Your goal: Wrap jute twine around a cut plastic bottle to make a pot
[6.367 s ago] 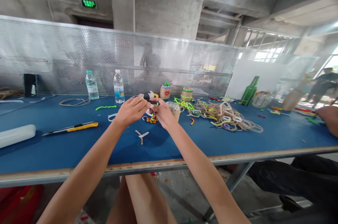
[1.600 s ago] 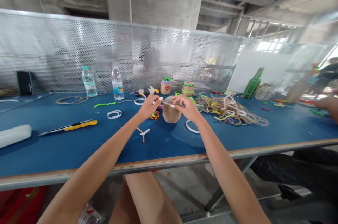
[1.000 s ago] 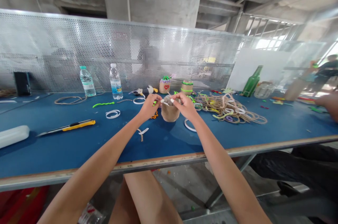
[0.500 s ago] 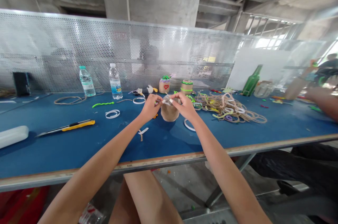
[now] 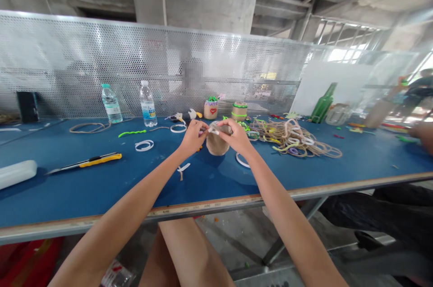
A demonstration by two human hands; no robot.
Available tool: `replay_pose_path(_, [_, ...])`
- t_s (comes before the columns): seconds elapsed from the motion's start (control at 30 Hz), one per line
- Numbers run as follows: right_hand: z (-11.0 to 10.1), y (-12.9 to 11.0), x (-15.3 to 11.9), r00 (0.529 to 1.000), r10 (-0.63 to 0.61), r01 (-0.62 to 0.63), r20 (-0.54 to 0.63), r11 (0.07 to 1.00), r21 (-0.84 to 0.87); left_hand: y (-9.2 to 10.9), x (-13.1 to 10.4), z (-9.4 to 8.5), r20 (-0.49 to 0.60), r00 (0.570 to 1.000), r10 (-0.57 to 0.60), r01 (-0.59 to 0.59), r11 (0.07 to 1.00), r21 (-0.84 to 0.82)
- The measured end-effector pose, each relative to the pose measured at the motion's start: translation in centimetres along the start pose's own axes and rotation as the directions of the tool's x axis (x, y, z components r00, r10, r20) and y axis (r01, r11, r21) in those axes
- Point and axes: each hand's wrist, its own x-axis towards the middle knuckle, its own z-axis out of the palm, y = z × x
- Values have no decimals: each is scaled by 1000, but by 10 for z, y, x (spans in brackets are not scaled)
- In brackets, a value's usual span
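A jar wrapped in tan twine [image 5: 217, 146] stands upright on the blue table in front of me, its glass mouth partly covered by my fingers. My left hand [image 5: 194, 136] is closed in a pinch at the left of the mouth. From the right, my right hand [image 5: 237, 135] pinches at the same rim with thumb and forefinger. Between the fingertips shows a thin whitish strip [image 5: 214, 131], too small to make out fully. Just right of the jar lies a white ring of cord [image 5: 242, 160], partly behind my right wrist.
A yellow utility knife [image 5: 100, 159] lies left with its blade out. Two water bottles [image 5: 148, 105] stand behind. Two decorated jars [image 5: 211, 110] are at the back. A tangled twine heap [image 5: 287, 136], a green bottle [image 5: 323, 104] and a person's arm [image 5: 422, 136] are to the right.
My fingertips have shifted slightly at the jar's mouth, and the whitish strip sits a little differently. At the far right, the other person's arm has drawn back toward the edge.
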Motion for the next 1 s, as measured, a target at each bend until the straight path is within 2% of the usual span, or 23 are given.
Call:
replay_pose_path(0.67, [2,-2,0,999,-41,41,33,999,-20,-1,-2,3,-65,993,100,-95,992,80])
replay_pose_path(0.87, [9,5,-2,996,65,-68,-58,997,-42,0,-3,3,-73,992,106,-99,991,87])
replay_pose_path(1.0, [13,14,-1,984,172,-173,-36,985,-15,1,-3,3,-77,992,97,-89,992,92])
